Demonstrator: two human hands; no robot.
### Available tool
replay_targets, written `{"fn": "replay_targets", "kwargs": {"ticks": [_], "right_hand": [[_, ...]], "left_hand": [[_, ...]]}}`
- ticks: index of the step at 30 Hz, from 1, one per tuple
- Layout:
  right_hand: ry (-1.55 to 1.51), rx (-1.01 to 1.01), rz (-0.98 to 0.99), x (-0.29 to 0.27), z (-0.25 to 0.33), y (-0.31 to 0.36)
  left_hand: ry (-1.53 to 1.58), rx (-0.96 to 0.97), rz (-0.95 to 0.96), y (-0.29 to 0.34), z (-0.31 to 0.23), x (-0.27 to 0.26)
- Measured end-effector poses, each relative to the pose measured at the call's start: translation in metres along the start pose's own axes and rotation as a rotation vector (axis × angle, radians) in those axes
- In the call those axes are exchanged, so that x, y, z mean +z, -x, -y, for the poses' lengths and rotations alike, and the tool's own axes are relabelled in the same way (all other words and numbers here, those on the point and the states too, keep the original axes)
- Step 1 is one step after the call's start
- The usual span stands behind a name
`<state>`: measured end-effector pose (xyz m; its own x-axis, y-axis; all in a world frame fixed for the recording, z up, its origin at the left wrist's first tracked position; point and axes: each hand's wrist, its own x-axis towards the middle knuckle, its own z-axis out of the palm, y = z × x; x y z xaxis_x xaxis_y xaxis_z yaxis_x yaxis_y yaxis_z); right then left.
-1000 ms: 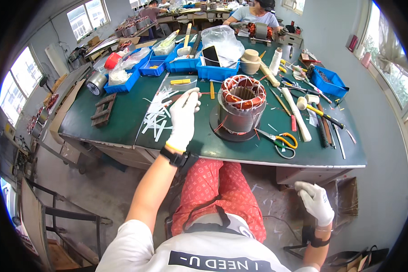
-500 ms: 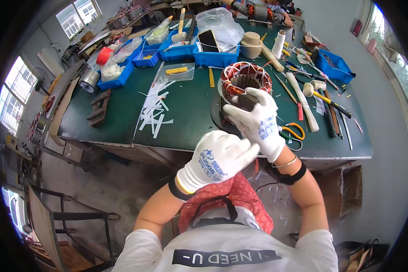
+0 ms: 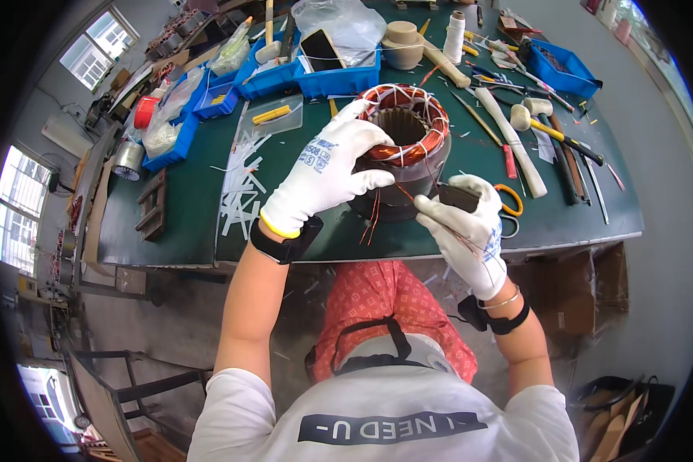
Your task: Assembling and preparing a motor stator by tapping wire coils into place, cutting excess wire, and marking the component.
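Observation:
A motor stator (image 3: 430,146) with a ring of copper windings tied in white cord stands upright near the table's front edge. My left hand (image 3: 323,165), in a white glove, clasps its left side, fingers over the winding ring and thumb lower down. Red lead wires (image 3: 374,215) hang from the front of the stator. My right hand (image 3: 470,239), also gloved, is closed at the stator's front right, pinching a thin wire that runs from the windings. Something dark shows between its fingers; I cannot make it out. Orange-handled scissors (image 3: 510,202) lie just beyond that hand.
White paper strips (image 3: 242,185) lie left of the stator, with a wooden frame (image 3: 152,206) farther left. Blue bins (image 3: 339,81) line the back. To the right lie mallets (image 3: 520,118), a white rod (image 3: 516,146) and other tools. A thread cone (image 3: 454,38) stands behind.
My left hand has moved up and left onto the stator's side. My right hand has come down from the winding ring to the front right. The hands, close together before, are now apart.

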<state>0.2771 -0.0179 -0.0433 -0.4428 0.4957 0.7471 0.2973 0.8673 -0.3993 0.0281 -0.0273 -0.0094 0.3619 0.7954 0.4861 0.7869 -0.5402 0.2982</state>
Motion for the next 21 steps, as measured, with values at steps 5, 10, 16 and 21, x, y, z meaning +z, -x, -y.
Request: {"fn": "replay_targets", "kwargs": {"ticks": [5,10,16,21], "right_hand": [[-0.098,0.197,-0.017,-0.012,-0.007,0.012],[-0.475,0.747,-0.112,-0.018,-0.003,-0.002],[-0.688,0.76,-0.31,-0.004,-0.002,-0.015],[-0.544,0.583,-0.423,0.008,0.017,-0.022]], "left_hand": [[-0.044,-0.038,-0.119,0.002,-0.006,0.011],[-0.023,-0.048,-0.178,0.005,-0.002,0.016],[0.081,-0.028,-0.135,0.005,-0.003,0.012],[0.172,-0.065,-0.13,0.006,-0.005,0.014]]}}
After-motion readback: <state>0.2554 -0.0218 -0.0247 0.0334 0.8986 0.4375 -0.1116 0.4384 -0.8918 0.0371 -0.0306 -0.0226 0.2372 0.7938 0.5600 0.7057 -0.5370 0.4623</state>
